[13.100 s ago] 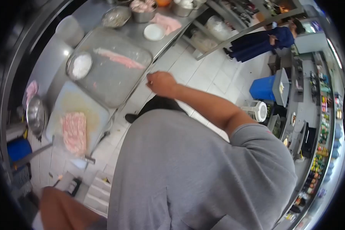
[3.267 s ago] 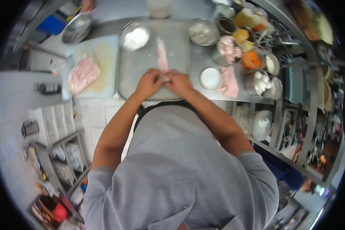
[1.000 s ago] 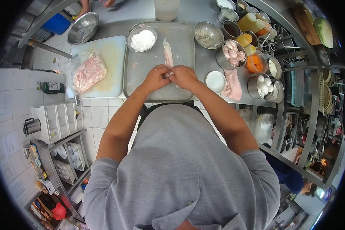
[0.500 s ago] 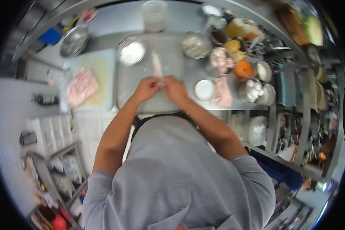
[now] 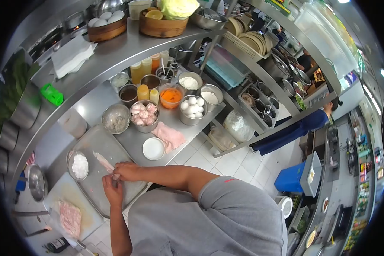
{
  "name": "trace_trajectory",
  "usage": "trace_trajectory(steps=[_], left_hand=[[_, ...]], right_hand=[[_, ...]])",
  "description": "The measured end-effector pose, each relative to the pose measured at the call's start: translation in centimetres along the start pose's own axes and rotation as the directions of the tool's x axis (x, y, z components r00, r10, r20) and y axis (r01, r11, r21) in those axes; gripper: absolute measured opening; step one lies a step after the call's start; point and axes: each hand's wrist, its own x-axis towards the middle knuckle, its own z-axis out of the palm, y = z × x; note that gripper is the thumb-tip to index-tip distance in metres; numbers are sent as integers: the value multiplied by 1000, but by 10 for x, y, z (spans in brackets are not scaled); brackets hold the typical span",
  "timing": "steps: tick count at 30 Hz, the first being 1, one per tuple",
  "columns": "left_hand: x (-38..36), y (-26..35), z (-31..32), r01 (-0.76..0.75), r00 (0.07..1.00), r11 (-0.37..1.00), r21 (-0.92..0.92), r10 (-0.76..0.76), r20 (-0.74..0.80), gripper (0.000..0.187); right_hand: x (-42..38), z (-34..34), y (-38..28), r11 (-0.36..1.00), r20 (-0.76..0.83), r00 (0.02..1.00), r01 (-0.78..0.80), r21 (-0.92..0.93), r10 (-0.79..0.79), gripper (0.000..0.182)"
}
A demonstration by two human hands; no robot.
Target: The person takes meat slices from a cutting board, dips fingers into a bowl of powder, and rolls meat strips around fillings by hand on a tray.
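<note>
Over a grey metal tray, my left hand and my right hand meet at the near end of a long, pale strip of raw meat. The fingers of both hands are closed on that end, partly hiding it. The strip's far end lies on the tray. Left of the strip, a metal bowl of white powder sits on the tray. A slab of raw meat rests on a pale cutting board beyond my left hand.
Right of the tray are a bowl of pink meat pieces, a pink cloth, a small white dish and a bowl of eggs. A metal shelf runs above the counter. A person in dark blue is farther right.
My view has swung up and to the right, bringing the shelf and the person in dark blue into clearer sight. Both hands stay at the near end of the meat strip.
</note>
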Motion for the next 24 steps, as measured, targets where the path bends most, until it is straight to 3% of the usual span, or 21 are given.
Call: trace_trajectory(steps=[2,7,11,13,14,17,19,20,22,24], left_hand=[[-1,1,4,-163,984,981,106,169,-54,39],[10,-17,12,-136,988,976,173,147,-53,32],[13,-35,13,-209,976,969,132,214,-26,30],[10,-32,10,-148,989,981,125,148,8,35],[9,-25,5,-149,989,983,106,147,28,36],[0,-7,-6,-56,992,998,-40,60,107,38],[-6,-14,-9,62,968,998,6,-61,245,38],[-8,-16,-8,66,969,998,-19,-60,239,34],[-8,-22,-8,96,969,995,-41,-84,231,31],[4,-28,-9,175,930,980,-91,-134,343,28]], right_hand=[[4,2,5,997,15,999,-38,68,37,34],[17,9,16,984,71,991,-124,125,116,37],[28,11,17,973,125,975,-199,114,184,39],[27,17,26,971,142,981,-159,176,134,41],[24,14,23,982,148,981,-146,116,128,43],[11,-2,6,962,269,938,-255,101,221,43],[3,1,7,949,310,918,-294,117,247,44],[-3,2,6,936,320,911,-320,146,261,44],[-17,-6,-5,932,266,931,-305,197,249,41],[-27,-18,-20,957,220,957,-228,177,187,40]])
